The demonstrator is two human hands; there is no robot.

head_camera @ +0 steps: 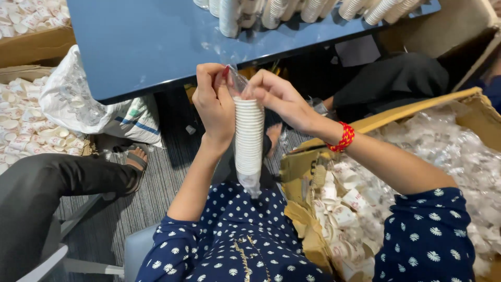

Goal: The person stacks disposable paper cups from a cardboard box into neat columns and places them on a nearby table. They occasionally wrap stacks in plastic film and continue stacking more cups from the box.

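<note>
A tall stack of white paper cups point(248, 140) in a clear plastic sleeve stands upright over my lap. My left hand point(214, 102) grips the top of the stack from the left, fingers closed around the sleeve's bunched end. My right hand point(276, 96), with a red thread bracelet at the wrist, pinches the same plastic end from the right. The sleeve's lower tip hangs just above my dotted navy dress.
A blue table point(156, 47) lies ahead with several sleeved cup stacks point(271, 11) along its far edge. A cardboard box point(313, 172) at my right holds loose cups and clear plastic. Another person's leg and sandalled foot point(133, 162) rest at left, near a white bag point(78, 102) and more cup boxes.
</note>
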